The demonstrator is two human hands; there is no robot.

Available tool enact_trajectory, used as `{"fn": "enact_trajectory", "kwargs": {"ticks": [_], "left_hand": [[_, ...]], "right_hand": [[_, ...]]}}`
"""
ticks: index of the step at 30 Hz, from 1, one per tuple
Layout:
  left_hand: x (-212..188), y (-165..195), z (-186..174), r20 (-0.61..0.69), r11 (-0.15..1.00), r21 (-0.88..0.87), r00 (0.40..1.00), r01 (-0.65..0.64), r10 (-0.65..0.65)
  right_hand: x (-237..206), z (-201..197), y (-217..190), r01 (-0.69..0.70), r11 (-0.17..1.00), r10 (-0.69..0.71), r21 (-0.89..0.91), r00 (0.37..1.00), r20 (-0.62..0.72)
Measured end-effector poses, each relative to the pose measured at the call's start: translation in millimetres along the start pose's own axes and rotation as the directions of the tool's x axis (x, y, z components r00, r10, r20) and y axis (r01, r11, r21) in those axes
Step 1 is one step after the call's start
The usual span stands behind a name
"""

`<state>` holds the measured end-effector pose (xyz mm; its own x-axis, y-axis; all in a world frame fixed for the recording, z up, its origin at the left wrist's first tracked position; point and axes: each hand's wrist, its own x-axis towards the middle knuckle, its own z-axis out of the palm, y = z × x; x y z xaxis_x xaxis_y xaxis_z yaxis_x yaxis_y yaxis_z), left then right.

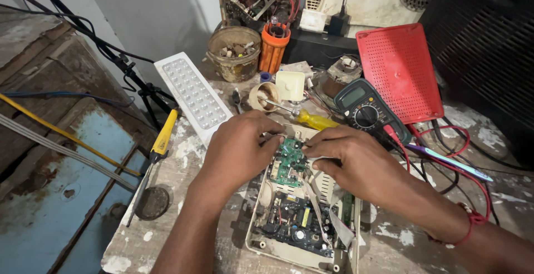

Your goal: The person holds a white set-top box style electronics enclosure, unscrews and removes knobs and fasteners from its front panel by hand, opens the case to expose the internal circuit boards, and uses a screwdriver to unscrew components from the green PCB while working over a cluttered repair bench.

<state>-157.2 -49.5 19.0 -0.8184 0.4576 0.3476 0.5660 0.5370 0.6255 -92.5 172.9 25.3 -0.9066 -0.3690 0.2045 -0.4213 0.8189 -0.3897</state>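
A small green circuit board (289,163) sits tilted over an opened white device casing (267,240) on the workbench. My left hand (239,146) grips the board's left and top edge with its fingertips. My right hand (347,157) holds the board's right edge, fingers curled against it. Below the green board, a dark circuit board (292,224) with several components lies inside the casing, and a grey ribbon cable (328,215) runs along its right side.
A white LED panel (192,93) lies at the left, a yellow-handled soldering iron (158,146) beside it. A digital multimeter (364,110) with red leads, a yellow screwdriver (311,119), a red perforated cover (397,71), a pot (233,51) and an orange holder (273,48) crowd the back.
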Motion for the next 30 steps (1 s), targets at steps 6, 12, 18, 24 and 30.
{"fn": "enact_trajectory", "kwargs": {"ticks": [6, 12, 18, 24, 30], "left_hand": [[0.1, -0.2, 0.5, -0.005, 1.000, 0.000, 1.000, 0.003, -0.003], [1.3, 1.0, 1.3, -0.009, 1.000, -0.027, 1.000, -0.007, 0.007], [1.3, 1.2, 1.5, -0.009, 1.000, -0.024, 1.000, 0.001, -0.001], [0.9, -1.1, 2.3, -0.022, 1.000, -0.005, 1.000, -0.020, 0.020], [0.7, 0.6, 1.6, -0.020, 1.000, -0.001, 1.000, -0.019, 0.019]], "right_hand": [[-1.3, -1.7, 0.1, 0.039, 0.999, -0.039, 0.011, 0.999, 0.008], [-2.9, -1.2, 0.4, 0.118, 0.992, -0.118, -0.037, 0.993, -0.018], [-0.9, -3.8, 3.7, 0.090, 0.995, -0.089, 0.046, 0.996, -0.013], [-0.4, -6.1, 2.3, 0.104, 0.995, -0.104, 0.002, 0.994, 0.018], [-1.9, -7.6, 0.3, 0.251, 0.962, -0.251, -0.110, 0.968, 0.012]]}}
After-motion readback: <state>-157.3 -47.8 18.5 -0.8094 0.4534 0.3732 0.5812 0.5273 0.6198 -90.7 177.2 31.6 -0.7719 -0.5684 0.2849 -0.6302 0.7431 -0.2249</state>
